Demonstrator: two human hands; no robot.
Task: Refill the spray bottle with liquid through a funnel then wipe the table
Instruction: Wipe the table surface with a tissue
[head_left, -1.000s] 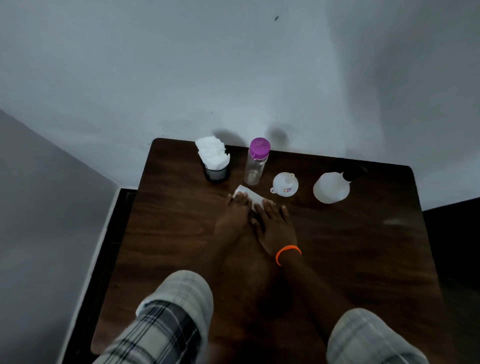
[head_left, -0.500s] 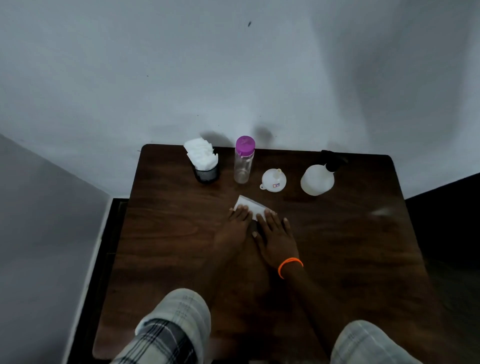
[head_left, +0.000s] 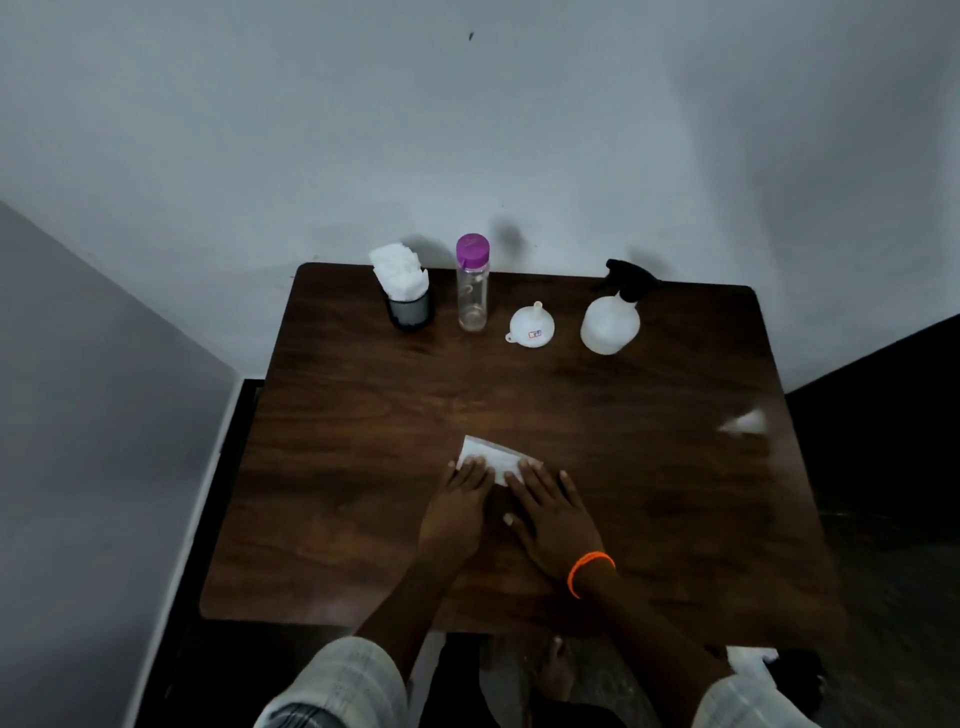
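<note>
A white tissue (head_left: 491, 456) lies flat on the dark wooden table (head_left: 363, 467), near its middle. My left hand (head_left: 457, 512) and my right hand (head_left: 553, 517) press on its near edge with straight fingers, side by side. At the table's far side stand a white spray bottle (head_left: 610, 325) with a black trigger head, a white funnel (head_left: 531, 327) lying mouth down, and a clear bottle (head_left: 471, 283) with a purple cap.
A black holder (head_left: 410, 307) stuffed with white tissues stands at the far left by the wall. A white glare spot (head_left: 745, 422) shows near the table's right edge. Walls close in behind and to the left. A bare foot (head_left: 558, 670) shows under the near edge.
Both hands have slid the tissue toward me, away from the bottles, and the camera view has pulled back and tilted so the far objects sit further off.
</note>
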